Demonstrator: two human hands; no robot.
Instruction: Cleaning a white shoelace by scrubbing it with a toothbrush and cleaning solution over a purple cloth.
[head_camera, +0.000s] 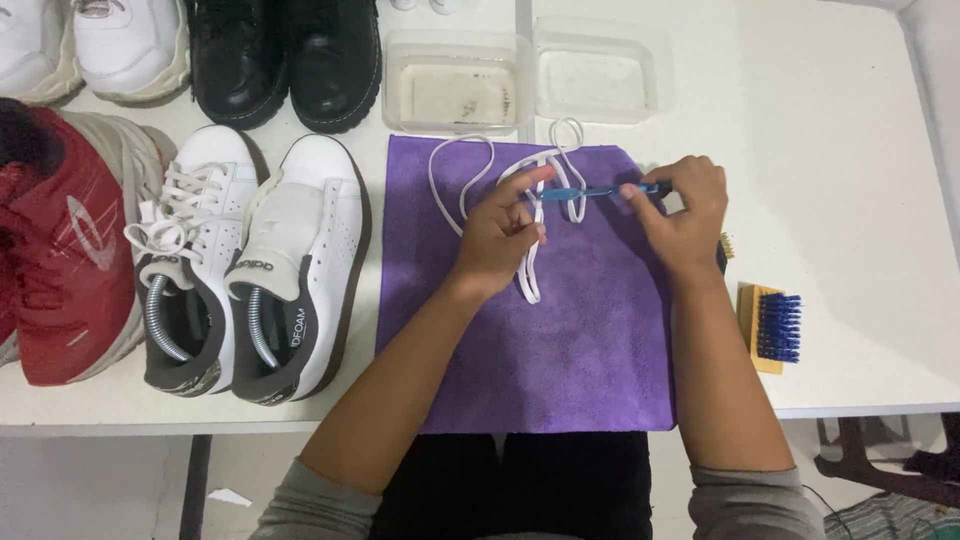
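A white table (850, 150) is seen from above, with a purple cloth (560, 350) spread across its near edge. Dark lettered marks are carried on the grey tongues of the pair of white sneakers (250, 270) left of the cloth, and a pale oval emblem is borne on the side of the red shoe (60, 250) at the far left; none of these is transcribed. Two shallow clear plastic tubs are set side by side just beyond the cloth: in the left tub (455, 85) a thin layer of cloudy liquid with dark specks is held, while the contents of the right tub (597, 80), if any, cannot be told. A white shoelace (530, 280) is laid in loops on the upper part of the cloth, one loop reaching past its far edge towards the tubs. The lace is pressed down by the left hand (500, 240), whose index finger is extended and whose other fingers are curled together. A slim blue brush (590, 192) is pinched at its handle between thumb and fingertips of the right hand (685, 215), its head resting on the lace beside the left index finger. A wooden brush with blue bristles (772, 328) lies on the table right of the cloth, and black boots (285, 60) and white trainers (90, 45) are ranged along the far edge.
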